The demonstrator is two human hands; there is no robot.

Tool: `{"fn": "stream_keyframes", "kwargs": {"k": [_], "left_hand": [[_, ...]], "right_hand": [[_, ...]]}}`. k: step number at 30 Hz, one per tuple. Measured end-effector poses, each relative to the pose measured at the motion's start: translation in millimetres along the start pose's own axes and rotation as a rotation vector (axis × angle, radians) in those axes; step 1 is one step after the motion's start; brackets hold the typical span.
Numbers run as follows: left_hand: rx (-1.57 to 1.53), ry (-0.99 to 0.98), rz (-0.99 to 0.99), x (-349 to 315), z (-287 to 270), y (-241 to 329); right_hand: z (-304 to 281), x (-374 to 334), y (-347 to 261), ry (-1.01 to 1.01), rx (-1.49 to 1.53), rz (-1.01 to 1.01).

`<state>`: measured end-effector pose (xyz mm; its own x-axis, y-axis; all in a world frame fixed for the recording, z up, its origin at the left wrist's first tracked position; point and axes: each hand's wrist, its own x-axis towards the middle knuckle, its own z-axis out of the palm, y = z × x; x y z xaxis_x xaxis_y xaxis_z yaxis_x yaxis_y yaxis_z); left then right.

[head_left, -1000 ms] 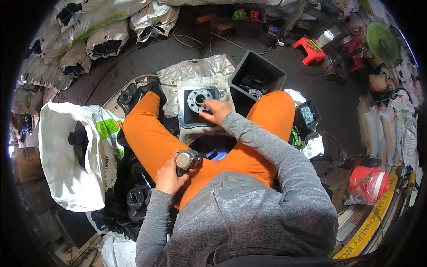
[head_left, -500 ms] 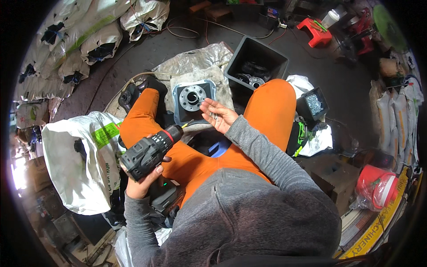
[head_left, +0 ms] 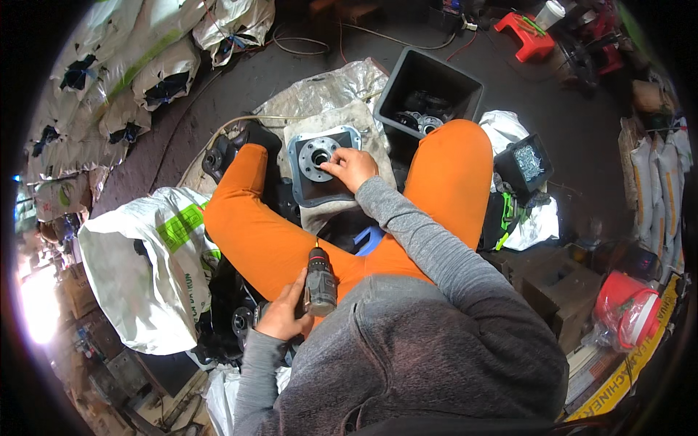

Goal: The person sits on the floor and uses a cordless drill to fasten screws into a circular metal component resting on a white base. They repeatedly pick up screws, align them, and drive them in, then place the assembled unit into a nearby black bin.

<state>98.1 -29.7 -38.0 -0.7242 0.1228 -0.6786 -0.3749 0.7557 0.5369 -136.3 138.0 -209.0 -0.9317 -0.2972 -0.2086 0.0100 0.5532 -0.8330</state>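
A round steel flange (head_left: 309,154) with several holes and a dark-centred bore sits on a square plate (head_left: 297,142) with a metal rim, on a pale cloth in front of me. My right hand (head_left: 352,168) reaches to the flange's right side, fingertips pinched together at its face; what they hold is hidden. Against my left thigh, my left hand (head_left: 285,312) grips a black cordless drill (head_left: 320,283). Its bit points away from me, toward the plate, and stays well apart from it.
Beyond my right knee stands a dark bin (head_left: 396,94) with metal parts inside. To its right is a small black box of screws (head_left: 528,161). A white sack (head_left: 131,276) slumps at my left, a red stool (head_left: 525,36) stands far right, and a hose crosses the floor.
My right hand has turned over from palm-up, where small metal pieces showed, and come down onto the flange. My left hand has lowered the drill rightward and toward me, onto my thigh.
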Motion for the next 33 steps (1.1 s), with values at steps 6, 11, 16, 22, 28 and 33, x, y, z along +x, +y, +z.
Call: {"fn": "stream_keyframes", "kwargs": {"k": [6, 11, 16, 22, 28, 33], "left_hand": [[-0.001, 0.389, 0.345, 64, -74, -15], [0.243, 0.427, 0.255, 137, -63, -2], [-0.106, -0.224, 0.115, 38, -52, -9], [0.218, 0.285, -0.015, 3, 35, -1], [-0.313, 0.423, 0.176, 18, 13, -7], [-0.496, 0.435, 0.269, 4, -24, 19]], "right_hand": [[6, 8, 23, -0.057, 0.366, -0.084], [-25, 13, 47, 0.467, 0.702, 0.048], [-45, -33, 57, 0.192, 1.506, 0.763], [-36, -68, 22, -0.26, 1.682, 0.557], [-44, -68, 2, -0.392, 1.77, 0.539], [-34, -76, -1, -0.438, 1.815, 0.505]]}}
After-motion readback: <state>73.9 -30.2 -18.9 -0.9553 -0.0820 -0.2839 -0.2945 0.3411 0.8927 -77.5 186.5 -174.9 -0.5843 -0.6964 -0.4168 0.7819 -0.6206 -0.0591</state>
